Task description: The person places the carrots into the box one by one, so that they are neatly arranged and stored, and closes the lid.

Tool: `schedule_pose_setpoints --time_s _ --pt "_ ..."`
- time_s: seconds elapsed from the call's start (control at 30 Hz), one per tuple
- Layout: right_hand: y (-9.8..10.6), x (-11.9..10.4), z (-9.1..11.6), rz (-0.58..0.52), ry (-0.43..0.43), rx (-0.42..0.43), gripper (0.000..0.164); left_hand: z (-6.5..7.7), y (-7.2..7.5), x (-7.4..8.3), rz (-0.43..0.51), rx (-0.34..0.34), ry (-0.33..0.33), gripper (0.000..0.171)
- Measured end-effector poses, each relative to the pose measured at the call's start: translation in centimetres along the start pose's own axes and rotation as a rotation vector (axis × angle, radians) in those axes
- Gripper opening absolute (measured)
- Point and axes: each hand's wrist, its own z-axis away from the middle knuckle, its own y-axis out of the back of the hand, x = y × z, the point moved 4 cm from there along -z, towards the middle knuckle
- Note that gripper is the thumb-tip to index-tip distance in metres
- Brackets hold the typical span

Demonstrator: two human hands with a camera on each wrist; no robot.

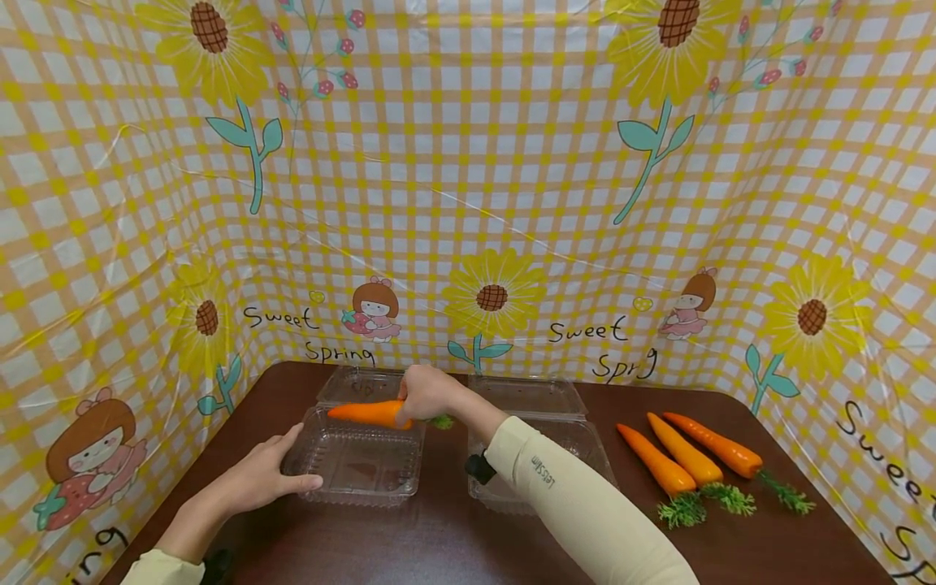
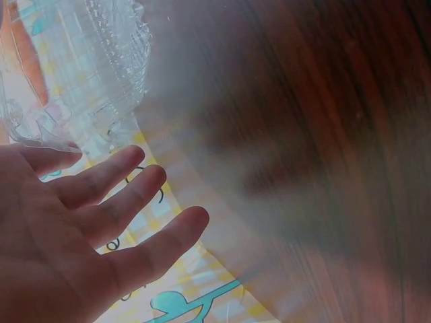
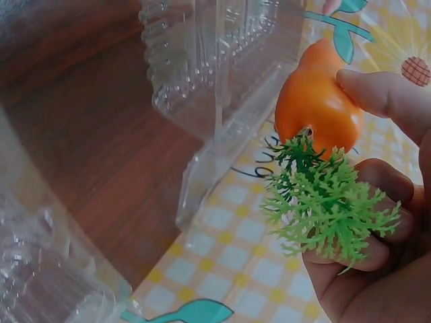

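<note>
My right hand (image 1: 430, 394) grips an orange carrot (image 1: 366, 413) by its thick end, over the back of the left clear plastic box (image 1: 358, 491). The carrot lies crosswise with its tip to the left; in the right wrist view its green leafy top (image 3: 330, 202) hangs below the fingers. My left hand (image 1: 266, 471) rests at the left side of that box, fingers spread and fairly straight, thumb at the front left corner. In the left wrist view the left hand (image 2: 114, 222) shows extended fingers beside the box wall (image 2: 121, 54).
A second clear plastic box (image 1: 592, 455) stands open to the right, partly behind my right forearm. Three carrots (image 1: 683, 451) with green tops lie on the brown table (image 1: 439, 552) at the right. A checked cloth (image 1: 453, 179) walls the back and sides.
</note>
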Motion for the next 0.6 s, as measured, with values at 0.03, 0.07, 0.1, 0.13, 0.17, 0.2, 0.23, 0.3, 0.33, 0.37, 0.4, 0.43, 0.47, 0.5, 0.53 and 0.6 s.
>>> schedule_pose_setpoints --time_s 0.03,0.07,0.1,0.13,0.17,0.2,0.23,0.3,0.33,0.37,0.4,0.43,0.47,0.5,0.53,0.6 --pt "-0.2 -0.1 -0.1 0.008 -0.006 -0.001 0.023 0.0 0.0 0.0 0.0 0.0 0.0 0.109" --pt "-0.4 -0.2 -0.3 0.019 -0.013 -0.005 0.022 0.0 0.0 0.0 0.002 -0.001 0.002 0.11" --pt "-0.6 -0.3 -0.4 0.029 -0.021 -0.007 0.022 0.0 0.0 0.1 0.004 -0.001 0.005 0.11" --pt "-0.8 -0.4 -0.6 0.038 -0.024 -0.011 0.019 0.0 0.0 0.1 0.009 -0.002 0.01 0.11" --pt "-1.0 -0.5 -0.8 0.047 -0.026 -0.017 0.016 0.0 0.0 0.1 0.006 -0.004 0.009 0.11" --pt "-1.2 -0.6 -1.0 0.061 -0.026 -0.024 0.013 0.0 0.0 0.1 0.008 -0.006 0.012 0.111" --pt "-1.5 -0.7 -1.1 0.069 -0.026 -0.031 0.011 0.0 0.0 0.1 0.008 -0.009 0.014 0.111" --pt "-1.9 -0.8 -1.5 0.101 -0.029 -0.04 0.012 0.0 0.0 0.1 0.012 -0.015 0.017 0.111" --pt "-2.1 -0.9 -1.7 0.118 -0.032 -0.045 0.015 0.0 0.0 0.0 0.013 -0.017 0.017 0.111" --pt "-2.3 -0.9 -1.9 0.135 -0.037 -0.049 0.017 0.0 0.0 0.0 0.013 -0.019 0.016 0.111" --pt "-2.5 -0.9 -2.0 0.149 -0.044 -0.052 0.02 0.0 0.0 0.0 0.019 -0.02 0.02 0.111" --pt "-2.6 -0.9 -2.1 0.154 -0.055 -0.053 0.023 0.0 0.0 0.0 0.02 -0.021 0.019 0.111" --pt "-2.8 -0.8 -2.2 0.164 -0.065 -0.057 0.025 -0.1 0.0 0.0 0.018 -0.022 0.013 0.11" --pt "-3.0 -0.8 -2.3 0.169 -0.072 -0.061 0.026 -0.1 0.0 0.0 0.015 -0.021 0.009 0.11" --pt "-3.2 -0.7 -2.4 0.17 -0.08 -0.067 0.026 -0.1 0.0 0.1 0.013 -0.02 0.005 0.11" --pt "-3.5 -0.5 -2.4 0.17 -0.094 -0.075 0.026 -0.1 0.0 0.1 0.007 -0.02 -0.001 0.11"
